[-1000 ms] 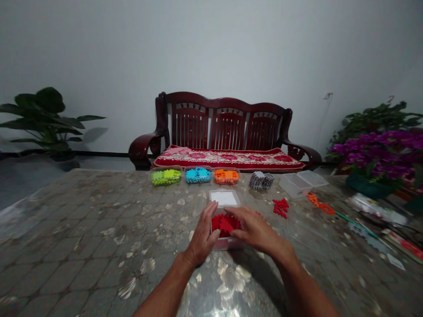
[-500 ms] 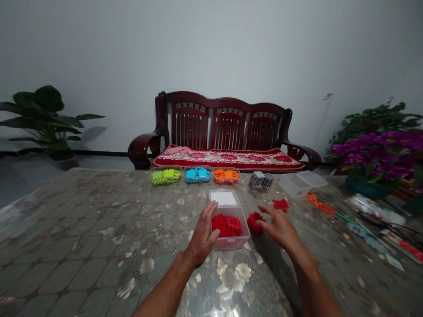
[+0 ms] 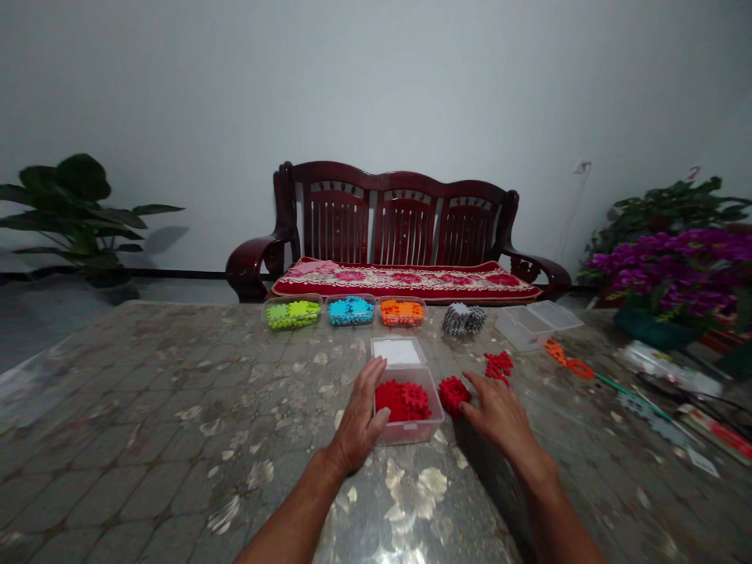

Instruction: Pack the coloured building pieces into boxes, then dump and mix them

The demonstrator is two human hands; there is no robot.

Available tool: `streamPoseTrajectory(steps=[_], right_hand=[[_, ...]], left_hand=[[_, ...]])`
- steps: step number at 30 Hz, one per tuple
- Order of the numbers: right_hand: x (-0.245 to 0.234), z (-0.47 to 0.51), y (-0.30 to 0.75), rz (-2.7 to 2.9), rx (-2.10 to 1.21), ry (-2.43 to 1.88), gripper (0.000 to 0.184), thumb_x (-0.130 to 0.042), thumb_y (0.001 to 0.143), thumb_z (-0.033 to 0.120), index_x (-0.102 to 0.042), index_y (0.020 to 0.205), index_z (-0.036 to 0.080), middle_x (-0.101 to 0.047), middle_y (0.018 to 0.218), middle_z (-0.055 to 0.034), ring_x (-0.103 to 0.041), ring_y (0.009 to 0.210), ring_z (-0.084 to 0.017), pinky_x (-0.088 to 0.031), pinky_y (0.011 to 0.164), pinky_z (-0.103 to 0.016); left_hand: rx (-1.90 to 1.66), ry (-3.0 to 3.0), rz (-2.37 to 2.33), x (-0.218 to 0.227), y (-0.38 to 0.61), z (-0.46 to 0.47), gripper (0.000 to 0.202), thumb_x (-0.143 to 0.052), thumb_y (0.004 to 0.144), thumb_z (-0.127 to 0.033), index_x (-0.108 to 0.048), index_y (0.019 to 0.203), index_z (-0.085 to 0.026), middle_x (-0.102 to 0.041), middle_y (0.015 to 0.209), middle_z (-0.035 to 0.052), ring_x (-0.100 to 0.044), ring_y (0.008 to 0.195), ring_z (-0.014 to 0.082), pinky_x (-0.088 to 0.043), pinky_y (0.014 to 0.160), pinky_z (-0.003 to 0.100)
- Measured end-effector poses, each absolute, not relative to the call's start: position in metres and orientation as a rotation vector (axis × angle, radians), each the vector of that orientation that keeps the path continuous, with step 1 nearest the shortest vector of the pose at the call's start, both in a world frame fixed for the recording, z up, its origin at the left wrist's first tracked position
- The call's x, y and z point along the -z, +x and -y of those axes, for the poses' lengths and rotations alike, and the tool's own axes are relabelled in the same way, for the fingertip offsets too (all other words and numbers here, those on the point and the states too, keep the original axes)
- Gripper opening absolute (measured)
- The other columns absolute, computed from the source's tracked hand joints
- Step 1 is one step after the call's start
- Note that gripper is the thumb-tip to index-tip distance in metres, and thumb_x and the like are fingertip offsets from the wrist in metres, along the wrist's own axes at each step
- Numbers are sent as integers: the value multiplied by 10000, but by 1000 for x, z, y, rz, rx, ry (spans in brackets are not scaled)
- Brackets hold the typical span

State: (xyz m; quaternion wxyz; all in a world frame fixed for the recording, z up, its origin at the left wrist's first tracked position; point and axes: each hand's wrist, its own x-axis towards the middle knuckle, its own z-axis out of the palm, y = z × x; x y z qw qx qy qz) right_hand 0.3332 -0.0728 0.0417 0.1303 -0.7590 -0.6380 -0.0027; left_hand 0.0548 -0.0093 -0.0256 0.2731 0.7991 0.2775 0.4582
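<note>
My left hand (image 3: 361,411) grips the left wall of a clear plastic box (image 3: 411,433), its thumb bent over the rim and its fingers along the outside. Inside the box lie red notched plastic building pieces (image 3: 403,401). Just right of the box, a clump of red notched pieces (image 3: 453,395) sits at the fingertips of my right hand (image 3: 499,411). Thumb and forefinger touch the clump's right side, with the other fingers partly hidden. Beyond that hand, more loose red pieces (image 3: 498,365) lie on the table. The box's lid (image 3: 398,352) is folded back, away from me.
Along the far edge stand boxes of green pieces (image 3: 294,313), blue pieces (image 3: 351,311) and orange pieces (image 3: 402,312), then grey pieces (image 3: 464,319). An open clear box (image 3: 522,329), orange scissors (image 3: 569,364) and purple flowers (image 3: 675,266) are at the right. Behind is a wooden bench (image 3: 405,219).
My right hand has shifted slightly right, and its forefinger has moved off the top of the red clump. More of the loose red pieces now show. My left hand stays on the box.
</note>
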Motion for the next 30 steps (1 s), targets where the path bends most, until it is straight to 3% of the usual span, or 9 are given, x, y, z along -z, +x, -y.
streamPoseTrajectory(steps=[4, 16, 22, 30], right_hand=[[-46, 70, 322, 1852, 13, -2236, 570, -639, 861, 401, -622, 1381, 171, -700, 1297, -167, -609, 1211, -354, -425, 1032, -455], [-47, 71, 320, 1766, -28, -2184, 555, -647, 831, 332, -637, 1366, 183, -718, 1272, -140, -631, 1183, -328, -448, 1036, -440], [-64, 71, 314, 1686, -176, -1816, 573, -615, 806, 312, -627, 1375, 241, -693, 1327, -81, -622, 1210, -281, -460, 1071, -445], [-89, 76, 283, 1939, -335, -1536, 530, -628, 811, 171, -656, 1336, 238, -688, 1343, -88, -605, 1237, -275, -472, 1071, -441]], left_hand=[[-1249, 2134, -746, 24, 55, 10, 635, -397, 1022, -404, -233, 1614, -247, -255, 1673, 120, -223, 1554, 318, -187, 1273, 553], [-1240, 2129, -754, 23, 55, 11, 632, -392, 1022, -405, -240, 1614, -242, -270, 1665, 125, -226, 1555, 311, -197, 1269, 557], [-1235, 2163, -749, 24, 55, 9, 647, -403, 1020, -387, -205, 1621, -251, -252, 1668, 133, -231, 1550, 323, -213, 1262, 568], [-1233, 2153, -757, 25, 54, 9, 624, -389, 1026, -388, -230, 1614, -256, -250, 1669, 127, -220, 1553, 327, -198, 1264, 566]])
